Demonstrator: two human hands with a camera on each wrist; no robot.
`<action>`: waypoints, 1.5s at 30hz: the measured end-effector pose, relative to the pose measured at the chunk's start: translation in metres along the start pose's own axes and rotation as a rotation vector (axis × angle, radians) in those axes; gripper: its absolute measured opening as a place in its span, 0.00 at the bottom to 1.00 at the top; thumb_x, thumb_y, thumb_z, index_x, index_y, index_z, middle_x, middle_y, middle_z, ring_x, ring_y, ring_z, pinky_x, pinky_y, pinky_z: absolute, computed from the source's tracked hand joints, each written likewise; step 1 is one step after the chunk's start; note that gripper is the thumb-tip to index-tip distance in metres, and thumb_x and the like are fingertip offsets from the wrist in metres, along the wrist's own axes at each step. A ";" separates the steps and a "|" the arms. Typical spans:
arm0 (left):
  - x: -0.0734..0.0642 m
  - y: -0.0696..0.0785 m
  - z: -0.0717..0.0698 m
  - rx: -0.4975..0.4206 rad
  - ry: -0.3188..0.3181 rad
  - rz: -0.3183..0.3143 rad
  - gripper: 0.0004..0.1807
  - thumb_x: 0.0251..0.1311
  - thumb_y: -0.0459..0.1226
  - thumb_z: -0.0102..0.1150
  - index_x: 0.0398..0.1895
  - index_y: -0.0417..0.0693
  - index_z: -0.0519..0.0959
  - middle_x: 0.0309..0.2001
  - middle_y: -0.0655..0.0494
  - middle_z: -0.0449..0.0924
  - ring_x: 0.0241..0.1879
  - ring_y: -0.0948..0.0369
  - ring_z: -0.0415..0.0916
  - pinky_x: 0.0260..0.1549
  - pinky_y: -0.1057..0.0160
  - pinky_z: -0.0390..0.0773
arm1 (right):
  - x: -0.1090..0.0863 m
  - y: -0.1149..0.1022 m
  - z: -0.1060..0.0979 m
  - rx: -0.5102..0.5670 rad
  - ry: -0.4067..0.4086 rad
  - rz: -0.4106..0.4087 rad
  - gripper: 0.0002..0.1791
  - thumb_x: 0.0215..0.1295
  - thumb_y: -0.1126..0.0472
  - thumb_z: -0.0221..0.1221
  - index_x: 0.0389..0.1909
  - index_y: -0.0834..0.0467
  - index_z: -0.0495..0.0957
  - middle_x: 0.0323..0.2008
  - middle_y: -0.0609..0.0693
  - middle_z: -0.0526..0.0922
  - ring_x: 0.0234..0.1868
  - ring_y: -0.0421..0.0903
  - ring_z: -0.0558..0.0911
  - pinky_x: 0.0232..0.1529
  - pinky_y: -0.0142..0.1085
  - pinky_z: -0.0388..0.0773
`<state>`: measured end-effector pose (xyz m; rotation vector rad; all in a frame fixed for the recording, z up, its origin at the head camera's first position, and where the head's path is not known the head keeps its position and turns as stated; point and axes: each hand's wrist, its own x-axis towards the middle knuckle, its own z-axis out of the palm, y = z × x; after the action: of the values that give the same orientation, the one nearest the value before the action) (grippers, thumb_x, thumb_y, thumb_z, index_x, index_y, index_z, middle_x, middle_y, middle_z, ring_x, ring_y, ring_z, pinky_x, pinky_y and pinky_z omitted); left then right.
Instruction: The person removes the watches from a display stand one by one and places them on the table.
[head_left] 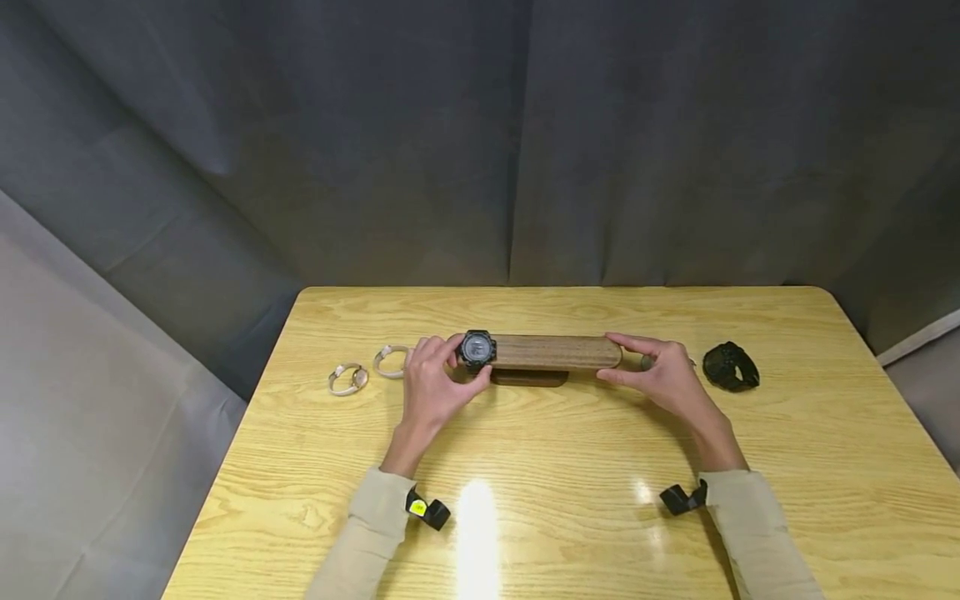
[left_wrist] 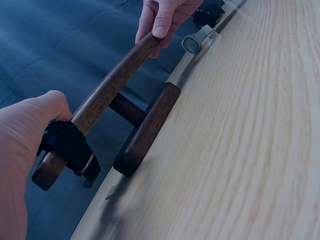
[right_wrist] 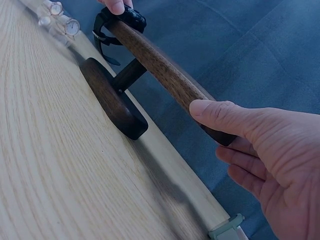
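A T-shaped dark wooden watch stand [head_left: 555, 352] stands on the table, its long bar level above a smaller base [left_wrist: 150, 131]. Around the left end of the bar sits a black watch [head_left: 477, 348] with its dial facing up. My left hand [head_left: 437, 385] pinches this watch between thumb and fingers. At the opposite end, my right hand [head_left: 670, 382] grips the bar, thumb on the near side and fingers on the far side. In the right wrist view, the watch's strap [right_wrist: 102, 42] hangs below the bar; whether it is buckled I cannot tell.
Small light-banded watches lie to the left, one watch [head_left: 347, 380] beside another [head_left: 389, 362]. Right of the stand are a pale green watch [left_wrist: 197, 41] and a second black watch [head_left: 731, 367]. A dark curtain [head_left: 517, 167] hangs behind the wooden table [head_left: 562, 483].
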<state>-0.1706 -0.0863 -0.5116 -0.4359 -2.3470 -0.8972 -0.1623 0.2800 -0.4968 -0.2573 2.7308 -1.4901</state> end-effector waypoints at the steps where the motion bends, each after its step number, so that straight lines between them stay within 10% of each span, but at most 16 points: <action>1: 0.000 0.000 -0.001 0.001 0.001 -0.003 0.33 0.45 0.52 0.81 0.50 0.38 0.87 0.25 0.56 0.75 0.32 0.57 0.72 0.40 0.58 0.72 | 0.000 0.000 0.000 0.005 0.002 0.004 0.37 0.58 0.46 0.77 0.68 0.48 0.80 0.68 0.62 0.77 0.09 0.37 0.52 0.14 0.35 0.67; 28: -0.001 -0.017 -0.016 -0.006 0.045 -0.047 0.30 0.45 0.50 0.79 0.47 0.36 0.88 0.23 0.55 0.74 0.34 0.55 0.74 0.46 0.53 0.80 | -0.001 -0.002 -0.002 0.002 0.011 -0.033 0.35 0.58 0.49 0.78 0.67 0.48 0.81 0.67 0.63 0.78 0.08 0.34 0.53 0.17 0.33 0.68; 37: 0.000 -0.023 -0.024 0.002 0.046 -0.074 0.31 0.44 0.49 0.78 0.49 0.38 0.87 0.24 0.51 0.75 0.34 0.53 0.75 0.47 0.47 0.77 | -0.001 -0.001 0.000 -0.039 0.019 -0.031 0.35 0.58 0.46 0.77 0.67 0.46 0.81 0.66 0.59 0.79 0.23 0.34 0.70 0.33 0.36 0.74; 45: 0.001 -0.035 -0.032 -0.024 0.071 -0.104 0.30 0.45 0.46 0.77 0.49 0.36 0.86 0.25 0.44 0.76 0.33 0.44 0.75 0.39 0.55 0.73 | -0.001 -0.003 0.000 -0.011 0.009 -0.027 0.35 0.58 0.47 0.77 0.68 0.47 0.81 0.67 0.61 0.78 0.09 0.35 0.53 0.24 0.36 0.71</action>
<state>-0.1754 -0.1333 -0.5090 -0.2890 -2.3135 -0.9736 -0.1611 0.2784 -0.4941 -0.2894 2.7545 -1.4868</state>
